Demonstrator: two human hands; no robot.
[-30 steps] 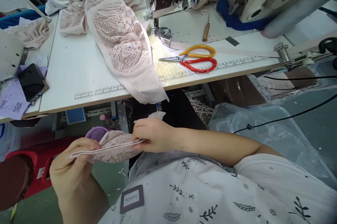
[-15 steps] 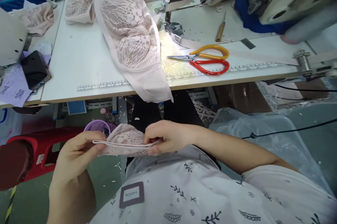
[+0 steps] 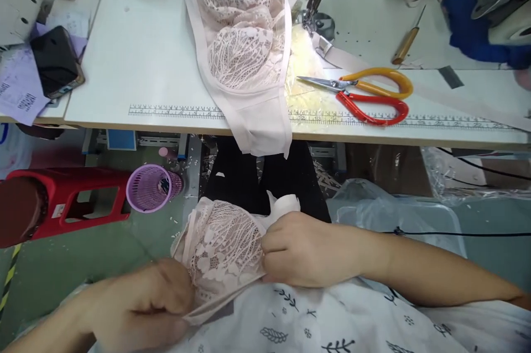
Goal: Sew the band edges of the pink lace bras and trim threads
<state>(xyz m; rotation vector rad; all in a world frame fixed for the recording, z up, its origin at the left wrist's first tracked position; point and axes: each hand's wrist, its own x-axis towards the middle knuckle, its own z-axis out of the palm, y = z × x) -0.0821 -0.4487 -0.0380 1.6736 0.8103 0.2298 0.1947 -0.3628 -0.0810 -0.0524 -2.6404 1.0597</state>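
Our hands (image 3: 147, 303) (image 3: 305, 250) grip the lace bra (image 3: 226, 245) at either side, over our lap, below the worktop (image 3: 145, 65); on the worktop lie scissors (image 3: 344, 84).

My outfit: wht short-slv top w/ blk print
Leaf sprigs + tiny flowers on my shirt (image 3: 315, 320); blk trousers (image 3: 286, 176), no gloves.

White worktable (image 3: 145, 60) spans the view — brightly lit patch mid-table. Green floor (image 3: 99, 259) in front of worktable, pale scraps on it. Red stool (image 3: 103, 177), brown seat, purple basket (image 3: 176, 182) and yellow-black floor tape (image 3: 10, 271) toward worktable's left end — clear plastic bin (image 3: 440, 221) toward its right.
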